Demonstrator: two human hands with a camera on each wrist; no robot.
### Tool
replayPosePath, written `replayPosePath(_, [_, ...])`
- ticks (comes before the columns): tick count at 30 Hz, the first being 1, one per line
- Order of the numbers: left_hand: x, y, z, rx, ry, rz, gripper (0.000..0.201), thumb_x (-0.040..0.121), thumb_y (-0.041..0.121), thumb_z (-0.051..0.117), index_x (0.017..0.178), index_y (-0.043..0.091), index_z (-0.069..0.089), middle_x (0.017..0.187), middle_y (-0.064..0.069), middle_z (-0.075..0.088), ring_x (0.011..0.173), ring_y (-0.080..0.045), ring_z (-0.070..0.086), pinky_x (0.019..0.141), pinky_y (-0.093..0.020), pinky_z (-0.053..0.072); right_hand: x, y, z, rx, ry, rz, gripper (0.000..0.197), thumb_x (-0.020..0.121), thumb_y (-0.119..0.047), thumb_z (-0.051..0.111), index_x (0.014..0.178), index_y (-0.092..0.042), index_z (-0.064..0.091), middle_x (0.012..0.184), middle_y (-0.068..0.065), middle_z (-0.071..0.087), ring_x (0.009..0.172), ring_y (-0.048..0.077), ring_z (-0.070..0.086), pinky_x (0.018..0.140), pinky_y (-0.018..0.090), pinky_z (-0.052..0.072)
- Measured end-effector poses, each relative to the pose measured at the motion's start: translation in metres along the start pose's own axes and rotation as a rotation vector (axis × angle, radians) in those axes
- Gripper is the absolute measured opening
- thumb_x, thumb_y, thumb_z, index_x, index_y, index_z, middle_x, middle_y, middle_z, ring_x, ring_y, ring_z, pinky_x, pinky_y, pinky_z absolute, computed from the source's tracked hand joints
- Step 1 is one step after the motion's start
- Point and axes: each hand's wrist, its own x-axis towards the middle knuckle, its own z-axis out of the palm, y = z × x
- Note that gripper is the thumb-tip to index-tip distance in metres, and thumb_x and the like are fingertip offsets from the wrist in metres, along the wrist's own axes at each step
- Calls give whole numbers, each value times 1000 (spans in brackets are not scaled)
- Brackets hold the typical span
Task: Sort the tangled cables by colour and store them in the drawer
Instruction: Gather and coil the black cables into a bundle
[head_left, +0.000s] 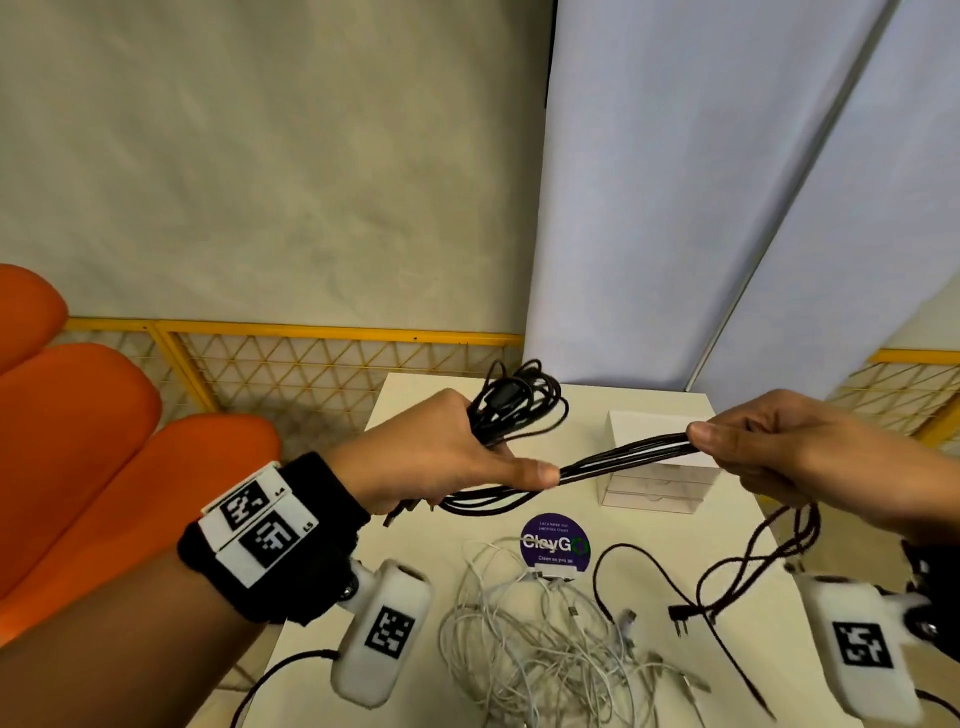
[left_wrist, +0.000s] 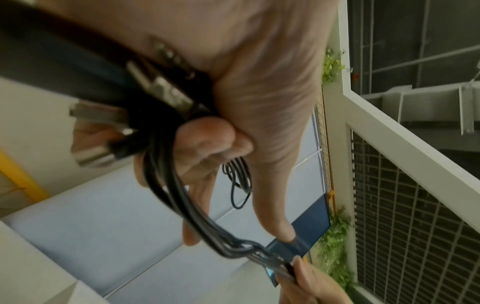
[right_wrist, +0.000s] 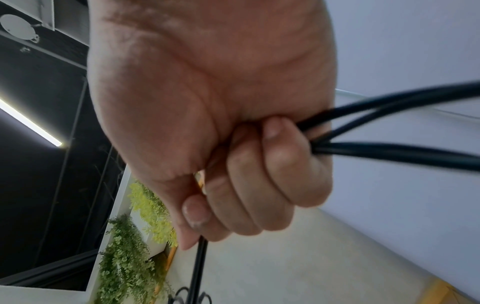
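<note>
Head view, hands gripping black cables (head_left: 623, 457), white table (head_left: 415, 530), grey curtain (head_left: 675, 208).

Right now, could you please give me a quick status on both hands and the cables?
Left hand grips black cables; right hand pinches same bundle, stretched between. White cables tangled on table. Drawer unit behind, unobstructed.

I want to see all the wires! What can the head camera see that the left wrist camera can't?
Only the head view shows the white cables piled on the table, the small white drawer box and a purple sticker. Only the left wrist view shows metal plugs bunched at the palm. Both show the black cables stretched between the left hand and right hand.
</note>
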Motion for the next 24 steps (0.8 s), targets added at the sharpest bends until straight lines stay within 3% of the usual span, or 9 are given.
replayPosePath(3, [0,-6,6,82,-68,-45,53,64,54,89,81,5,76,49,3,39,43,-14,34,43,-21,26,0,-1,-11,-79,32,50,70,70,-72,61,60,-12,27,57,9,18,51,21,13,53,38,12])
replayPosePath(6, [-3,-14,10,152,-104,-84,65,59,54,92,86,-1,69,53,3,45,49,-16,38,46,-24,26,-1,1,-22,-115,70,93,69,68,-76,59,57,-15,29,57,8,19,52,21,15,52,37,14])
replayPosePath(9, [-3,-23,12,262,-109,-95,51,62,46,93,70,7,61,52,7,49,48,-13,43,49,-23,31,-2,3,-34,-101,131,124,71,63,-77,63,54,-14,31,54,5,19,48,18,16,45,29,17])
replayPosePath(12, [-6,-28,14,314,-96,-121,41,67,36,88,61,17,52,50,9,51,43,-10,42,44,-20,30,2,9,-43,-95,175,177,78,60,-78,67,56,-11,28,55,8,19,49,18,15,50,34,15])
replayPosePath(15, [-9,-31,17,194,-155,-155,26,74,24,75,59,17,56,52,4,57,43,-14,44,46,-22,32,9,19,-42,-82,211,217,69,71,-67,71,55,-15,28,57,7,20,52,20,15,55,37,14])
replayPosePath(19, [-11,-37,26,-6,-290,-183,36,83,13,63,48,15,53,49,-2,51,40,-19,39,47,-26,32,24,31,-28,-153,295,216,60,86,-56,59,60,-11,30,59,6,24,54,19,19,56,30,19])
replayPosePath(22, [-12,-40,35,-145,-392,-207,41,84,12,61,45,14,49,42,-1,42,34,-17,33,51,-28,32,36,41,-17,-227,269,220,63,88,-65,47,61,-9,34,56,2,31,50,16,25,54,28,26])
replayPosePath(24, [-12,-43,40,-254,-409,-245,39,80,16,62,44,15,49,36,1,36,32,-15,29,56,-30,35,42,46,-10,-241,248,233,69,83,-77,40,70,-11,55,62,-2,53,54,13,45,59,28,42])
